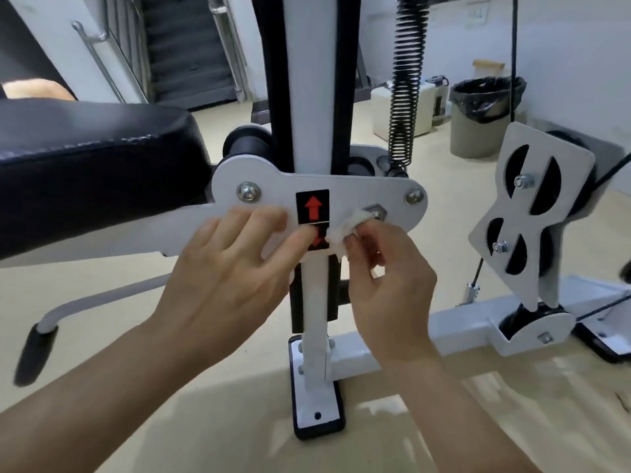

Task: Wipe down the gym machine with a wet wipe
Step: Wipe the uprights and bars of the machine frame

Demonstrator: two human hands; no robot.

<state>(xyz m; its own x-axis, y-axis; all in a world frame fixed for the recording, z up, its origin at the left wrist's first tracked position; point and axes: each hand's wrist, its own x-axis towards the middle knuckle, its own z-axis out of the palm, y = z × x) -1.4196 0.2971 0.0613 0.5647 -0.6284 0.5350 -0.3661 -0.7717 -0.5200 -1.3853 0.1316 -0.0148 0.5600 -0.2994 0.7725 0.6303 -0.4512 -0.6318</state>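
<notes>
A white gym machine fills the view, with a flat bracket plate across its upright post. A black sticker with red arrows sits in the plate's middle. My right hand pinches a crumpled white wet wipe against the plate, just below a hex bolt. My left hand rests on the plate to the left of the wipe, with its fingers extended. Its thumb lies over the lower arrow.
A black padded seat juts out at left. A coil spring hangs right of the post. A pulley bracket with cables stands at right. A lined bin and white containers sit on the beige floor behind.
</notes>
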